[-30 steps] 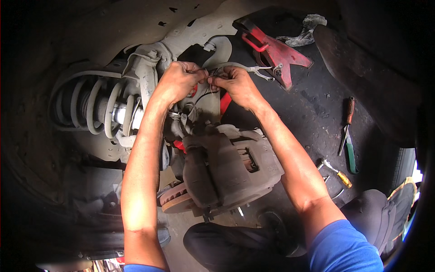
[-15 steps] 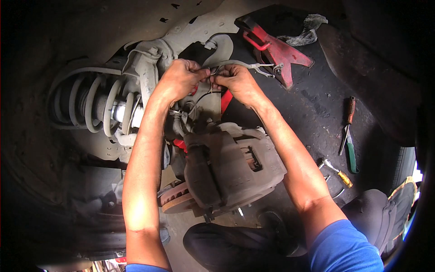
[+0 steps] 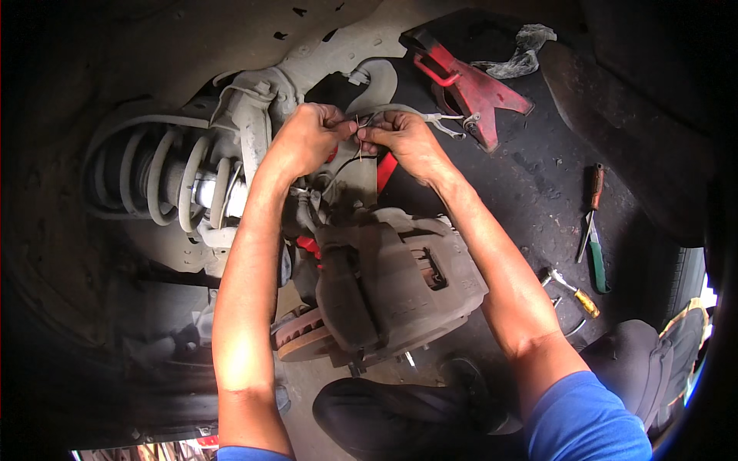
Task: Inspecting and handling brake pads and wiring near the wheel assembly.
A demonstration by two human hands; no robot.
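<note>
My left hand (image 3: 311, 138) and my right hand (image 3: 401, 144) meet above the brake assembly, fingertips pinched on a thin wire (image 3: 360, 152) beside a pale cable (image 3: 406, 108) with metal end fittings (image 3: 470, 121); their exact grip is partly hidden. Below my hands is a dusty brake caliper (image 3: 415, 300) over a rusty brake disc (image 3: 300, 346). A coil spring (image 3: 187, 184) on a strut lies to the left of my left wrist, near a pale suspension arm (image 3: 254, 131). Red parts (image 3: 307, 244) show behind the caliper.
A red jack stand (image 3: 492, 107) and crumpled plastic (image 3: 523, 54) lie at upper right. On the dark floor are a red-handled tool (image 3: 596, 180), a green-handled tool (image 3: 598, 269) and a yellow-handled tool (image 3: 586, 303). Wheel-well metal (image 3: 169, 46) arches overhead; my legs (image 3: 369, 415) are below.
Both hands stay pinched together in nearly the same place, with slight shifts of the fingers and wire. My left forearm has moved a little to the right.
</note>
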